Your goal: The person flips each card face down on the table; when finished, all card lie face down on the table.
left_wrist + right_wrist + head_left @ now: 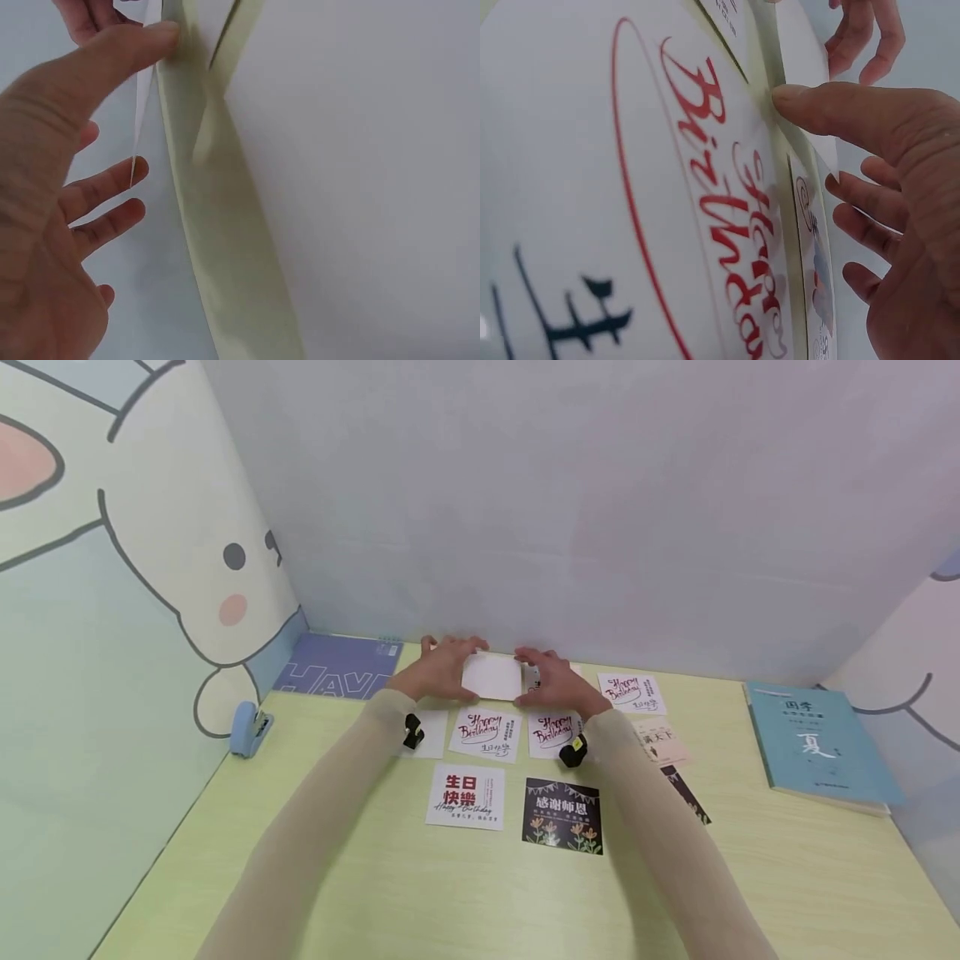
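left hand (446, 671): thumb and fingers pinching left side of blank white paper card (492, 677) | right hand (555, 682): pinching its right side | location: far edge of pale yellow-green desk (420, 893), beyond white square red-lettered "Happy Birthday" card (486, 736)

The left arm (277, 872) and the right arm (678, 852), covered by pale sleeves (330, 785), are extended across the desk (480, 893). The left hand (442, 671) and the right hand (557, 682) are held near its far edge, turned to face each other. In each, a pinch is formed: the thumb (825, 105) is set nearer, the bent fingers (870, 199) toward the far edge.
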Tool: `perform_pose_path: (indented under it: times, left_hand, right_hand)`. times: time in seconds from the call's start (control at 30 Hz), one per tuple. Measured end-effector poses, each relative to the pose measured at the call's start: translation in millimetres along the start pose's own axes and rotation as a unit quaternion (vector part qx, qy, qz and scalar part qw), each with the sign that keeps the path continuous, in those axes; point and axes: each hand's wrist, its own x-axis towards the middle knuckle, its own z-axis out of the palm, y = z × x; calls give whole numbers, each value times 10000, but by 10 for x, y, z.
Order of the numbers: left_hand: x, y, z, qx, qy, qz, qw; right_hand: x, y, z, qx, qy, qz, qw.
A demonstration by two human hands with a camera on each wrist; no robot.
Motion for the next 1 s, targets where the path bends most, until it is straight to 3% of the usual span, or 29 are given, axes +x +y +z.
perform_pose_path:
  times: [0.13,0.47,0.73,1.0]
  left_hand:
    - [4,-5,26,138,-222,-175,9995]
    - [32,7,32,86,-310,-137,9994]
    - [160,229,96,92,-300,82,9995]
    - [320,435,194,340,-468,127,9982]
  right_hand:
    - [-28,-27,-10,-418,-49,85,9991]
    - [-142,51,-155,-288,-81,416,9987]
    - [-216,222,-279,-854,-379,421,9947]
    - [-296,240,-365,-1307,-434,606,9886]
